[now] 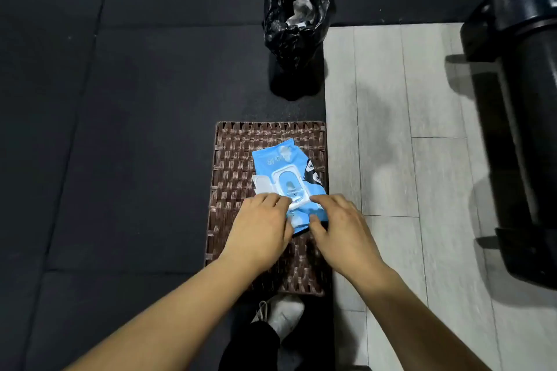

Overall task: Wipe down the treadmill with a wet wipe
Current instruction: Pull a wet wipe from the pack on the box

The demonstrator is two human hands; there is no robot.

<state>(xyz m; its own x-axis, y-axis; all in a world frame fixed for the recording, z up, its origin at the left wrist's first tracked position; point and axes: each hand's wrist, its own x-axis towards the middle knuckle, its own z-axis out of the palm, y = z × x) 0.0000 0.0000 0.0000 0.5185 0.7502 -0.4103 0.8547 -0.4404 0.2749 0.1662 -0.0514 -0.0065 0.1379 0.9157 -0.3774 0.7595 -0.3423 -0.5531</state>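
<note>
Wipes pack [287, 178], lid flipped open toward 9 o'clock, feels soft and crinkly; our left hand [260, 230] and right hand [340, 229] pinch its near end, so we'd pull from the opening.

Glossy plastic wipe pack [284, 169], woven wicker mat [235, 159]

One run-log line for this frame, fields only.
stage: getting wipe | left hand: on wipe pack | right hand: on wipe pack | lid: open | pack on woven mat | treadmill: untouched
</note>
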